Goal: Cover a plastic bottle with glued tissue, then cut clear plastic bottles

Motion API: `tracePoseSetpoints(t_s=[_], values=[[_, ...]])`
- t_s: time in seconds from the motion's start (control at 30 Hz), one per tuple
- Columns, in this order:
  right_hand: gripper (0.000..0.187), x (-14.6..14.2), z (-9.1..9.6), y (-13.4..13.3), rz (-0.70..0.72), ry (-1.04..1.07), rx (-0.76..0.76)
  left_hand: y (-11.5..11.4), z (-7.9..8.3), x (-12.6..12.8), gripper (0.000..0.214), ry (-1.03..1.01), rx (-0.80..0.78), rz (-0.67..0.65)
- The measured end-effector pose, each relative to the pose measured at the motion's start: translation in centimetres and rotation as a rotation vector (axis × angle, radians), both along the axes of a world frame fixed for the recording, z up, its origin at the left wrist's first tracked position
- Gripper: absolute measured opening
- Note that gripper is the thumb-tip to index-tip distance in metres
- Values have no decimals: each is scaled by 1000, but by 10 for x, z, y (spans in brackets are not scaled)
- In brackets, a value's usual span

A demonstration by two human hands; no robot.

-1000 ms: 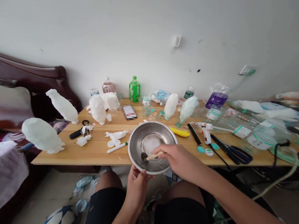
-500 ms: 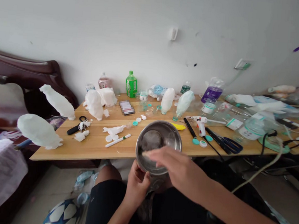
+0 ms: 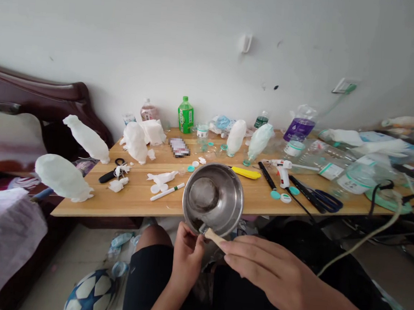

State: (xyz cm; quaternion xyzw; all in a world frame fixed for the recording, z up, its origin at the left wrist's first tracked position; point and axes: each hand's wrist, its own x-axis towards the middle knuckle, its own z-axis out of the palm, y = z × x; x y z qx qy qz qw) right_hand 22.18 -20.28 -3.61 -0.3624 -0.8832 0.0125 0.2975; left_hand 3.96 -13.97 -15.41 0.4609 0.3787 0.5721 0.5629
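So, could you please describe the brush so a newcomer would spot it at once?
At the near edge of the wooden table, find the shiny metal bowl. The brush slants across its near rim, held in the right hand. Its pale wooden handle sets it apart from the bowl's grey metal.

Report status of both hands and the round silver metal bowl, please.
Left hand gripping round silver metal bowl by near rim. Right hand holding pale wooden-handled brush at that rim. Nearest clutter: slim yellow object beyond bowl's far rim.

bowl (image 3: 230, 195) tipped, brush (image 3: 215, 238) moved to near rim
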Motion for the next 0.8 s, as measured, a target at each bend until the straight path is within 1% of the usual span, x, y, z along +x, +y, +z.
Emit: tracePoseSetpoints(t_s=[0.07,0.13,0.2,0.27,0.3,0.4,0.47,0.53,0.6,0.67,0.73,0.8], values=[[26,12,-16,2,-9,-37,7,1,-2,-3,28,54,14,18],[27,30,-31,8,-16,-82,-15,3,-6,-6,28,78,25,11],[30,47,-39,14,-32,-114,-40,5,-10,-7,28,86,37,-12],[33,53,-38,17,-47,-88,-38,5,-12,-6,27,105,50,-30],[33,51,-35,17,-45,-56,-23,5,-13,-5,26,118,55,-28],[29,31,-26,13,3,18,11,3,-10,-2,25,148,74,3],[27,18,-27,11,27,-34,18,1,-8,0,23,173,88,26],[27,16,-36,12,9,-130,31,-1,-7,1,21,193,83,33],[29,24,-45,16,-29,-215,38,-1,-8,2,20,200,60,37],[30,40,-49,20,-51,-256,51,-1,-8,3,20,193,47,42],[33,56,-43,25,-47,-255,57,-1,-7,5,20,181,52,61],[39,70,-33,29,-71,-219,58,-1,-6,7,20,183,56,89]])
